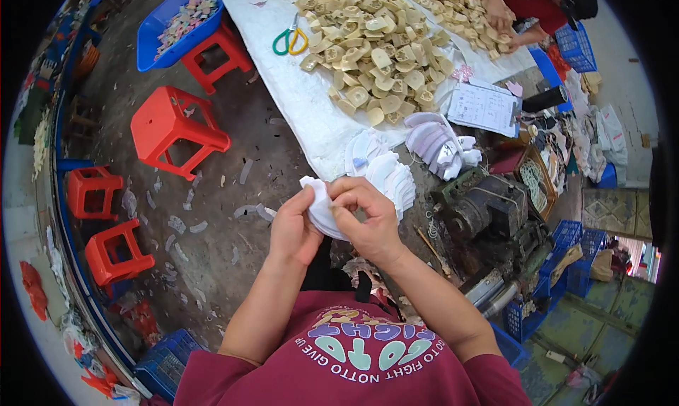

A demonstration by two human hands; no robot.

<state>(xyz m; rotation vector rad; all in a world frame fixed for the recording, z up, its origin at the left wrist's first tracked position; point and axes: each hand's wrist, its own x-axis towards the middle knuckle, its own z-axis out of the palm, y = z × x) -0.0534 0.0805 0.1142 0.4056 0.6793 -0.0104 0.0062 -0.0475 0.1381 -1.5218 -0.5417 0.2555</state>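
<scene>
In front of my chest I hold a small bundle of thin, curved white pieces [322, 206], soft-looking like cut fabric or foam. My left hand [291, 228] grips the bundle from its left side, thumb along the edge. The fingers of my right hand [369, 221] are bent and pinch its upper right edge. Just beyond my right hand, stacks of similar white curved pieces [391, 178] lie at the table's near corner. Pale lilac-white curved pieces [430, 138] are stacked beside them. How many layers I hold cannot be made out.
Beige cup-shaped pieces [382, 52] are heaped on the white-covered table [283, 88] with green-and-yellow scissors [291, 41] and a clipboard [485, 107]. A dark machine [491, 208] stands at right. Red stools [170, 126] and a blue basin [147, 42] are left. A co-worker's hand [498, 13] touches the heap.
</scene>
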